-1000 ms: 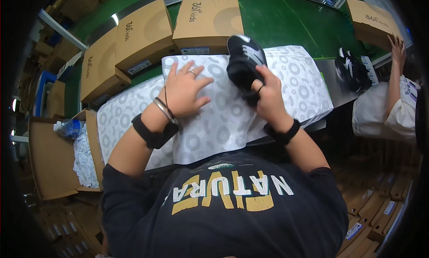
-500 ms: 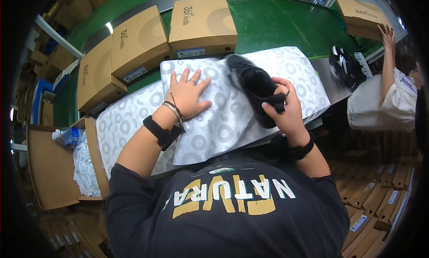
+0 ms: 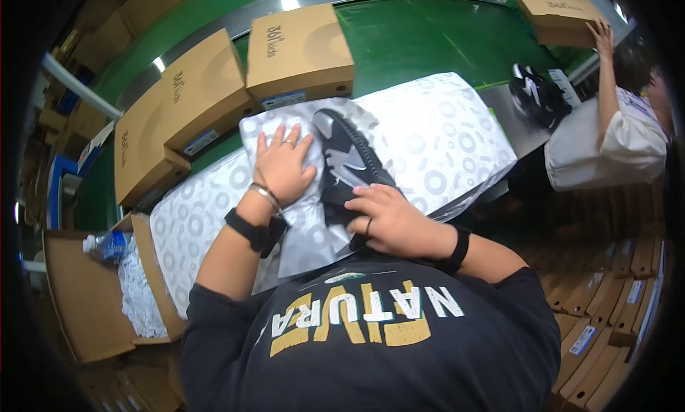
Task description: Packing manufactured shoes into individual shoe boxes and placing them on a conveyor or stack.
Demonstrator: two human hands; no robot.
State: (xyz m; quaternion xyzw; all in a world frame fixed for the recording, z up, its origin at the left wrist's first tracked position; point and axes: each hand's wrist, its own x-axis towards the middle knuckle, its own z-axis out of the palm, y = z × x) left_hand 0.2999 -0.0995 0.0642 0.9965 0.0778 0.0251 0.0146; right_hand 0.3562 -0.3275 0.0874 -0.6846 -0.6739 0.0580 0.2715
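Note:
A black and grey sneaker (image 3: 347, 155) lies on its side on a loose sheet of patterned wrapping paper (image 3: 308, 242), toe pointing away from me. My right hand (image 3: 389, 219) is closed over the sneaker's near end, its fingers curled against the upper; the thumb's grip is partly hidden. Just left of the shoe, my left hand (image 3: 285, 168) presses flat on the paper with its fingers spread. Beneath them is a thick stack of white paper with grey rings (image 3: 446, 130), reaching out to both sides.
Brown shoeboxes (image 3: 300, 52) line the far side, before a green conveyor belt (image 3: 428, 41). At left, an open carton (image 3: 78, 298) holds small white packets and a water bottle (image 3: 107, 246). To the right, a co-worker (image 3: 606, 137) touches a shoebox (image 3: 553, 16); black shoes (image 3: 536, 98) lie nearby.
My right hand has brought the sneaker left and down onto the paper beside my left hand, turning it so its grey side shows. My left hand stays flat on the sheet.

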